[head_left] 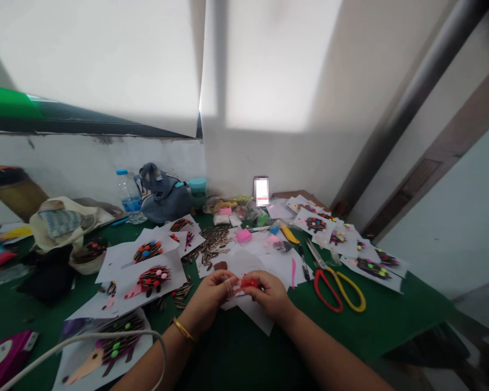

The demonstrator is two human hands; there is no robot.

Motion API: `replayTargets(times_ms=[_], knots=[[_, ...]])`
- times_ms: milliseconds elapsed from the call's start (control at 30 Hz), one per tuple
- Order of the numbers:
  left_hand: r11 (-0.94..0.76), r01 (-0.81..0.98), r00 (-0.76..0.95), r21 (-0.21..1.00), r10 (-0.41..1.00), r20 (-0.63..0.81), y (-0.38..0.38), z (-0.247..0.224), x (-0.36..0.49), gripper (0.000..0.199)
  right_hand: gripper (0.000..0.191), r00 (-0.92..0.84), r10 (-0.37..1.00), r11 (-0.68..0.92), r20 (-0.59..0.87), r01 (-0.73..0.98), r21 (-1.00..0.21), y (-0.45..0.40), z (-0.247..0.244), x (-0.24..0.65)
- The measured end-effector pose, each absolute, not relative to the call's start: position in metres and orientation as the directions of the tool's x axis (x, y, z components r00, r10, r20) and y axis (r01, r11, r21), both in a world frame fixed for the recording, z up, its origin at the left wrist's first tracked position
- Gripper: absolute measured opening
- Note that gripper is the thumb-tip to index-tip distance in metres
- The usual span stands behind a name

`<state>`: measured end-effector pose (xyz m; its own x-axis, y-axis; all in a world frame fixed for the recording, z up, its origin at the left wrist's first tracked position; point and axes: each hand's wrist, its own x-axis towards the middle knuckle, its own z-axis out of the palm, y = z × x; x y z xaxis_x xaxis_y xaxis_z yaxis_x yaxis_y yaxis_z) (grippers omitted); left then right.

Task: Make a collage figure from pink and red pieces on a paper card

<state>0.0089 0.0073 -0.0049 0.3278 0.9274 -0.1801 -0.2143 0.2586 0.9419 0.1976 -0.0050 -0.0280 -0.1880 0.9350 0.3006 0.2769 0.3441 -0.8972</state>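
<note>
Near the table's front edge, my left hand (212,292) is closed with fingertips pinched on a thin clear plastic wrapper (230,286). Against it, my right hand (270,294) grips a soft red lump (249,283) that looks like modelling clay; the fingers partly cover it. White paper sheets (257,316) lie under both hands. Just beyond my left fingers is a brown clay piece (220,265). Striped sunflower seeds (215,244) are heaped farther back. A pink plastic knife (294,272) and a black pen (305,265) rest right of my right hand.
Scissors (328,279) with red and yellow handles lie open at right. Hedgehog pictures (154,278) on paper cover both sides. A white cable (106,335) crosses front left. Behind stand a water bottle (130,201), a blue bag (165,198) and a phone-like bright screen (262,191).
</note>
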Motion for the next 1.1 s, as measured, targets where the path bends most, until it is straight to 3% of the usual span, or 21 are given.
replayTargets(times_ms=[167, 333, 467, 633, 767, 967, 1100], knots=[[0.219, -0.190, 0.321, 0.957, 0.935, -0.150, 0.008, -0.006, 0.009, 0.032, 0.020, -0.187, 0.928, 0.365, 0.322, 0.285, -0.886, -0.005, -0.027, 0.197], [0.187, -0.204, 0.277, 0.961, 0.952, -0.127, 0.005, 0.000, 0.011, 0.038, 0.046, -0.215, 0.918, 0.383, 0.332, 0.276, -0.881, -0.002, -0.028, 0.197], [0.169, -0.173, 0.328, 0.970, 0.939, -0.105, 0.000, 0.004, 0.016, 0.036, 0.016, -0.226, 0.928, 0.356, 0.297, 0.300, -0.885, -0.004, -0.030, 0.195], [0.123, -0.153, 0.285, 0.981, 0.956, -0.075, 0.001, 0.005, 0.016, 0.035, 0.010, -0.176, 0.936, 0.348, 0.304, 0.338, -0.875, -0.004, -0.030, 0.196], [0.129, -0.161, 0.235, 0.978, 0.968, -0.089, 0.004, 0.003, 0.013, 0.038, 0.018, -0.132, 0.933, 0.360, 0.335, 0.318, -0.877, -0.002, -0.027, 0.197], [0.290, -0.178, 0.382, 0.940, 0.901, -0.206, 0.002, 0.003, 0.011, 0.049, 0.019, -0.113, 0.937, 0.348, 0.330, 0.319, -0.881, -0.002, -0.029, 0.198], [0.300, -0.166, 0.372, 0.939, 0.901, -0.222, 0.002, 0.002, 0.012, 0.047, 0.032, -0.131, 0.936, 0.351, 0.326, 0.306, -0.885, -0.002, -0.030, 0.197]])
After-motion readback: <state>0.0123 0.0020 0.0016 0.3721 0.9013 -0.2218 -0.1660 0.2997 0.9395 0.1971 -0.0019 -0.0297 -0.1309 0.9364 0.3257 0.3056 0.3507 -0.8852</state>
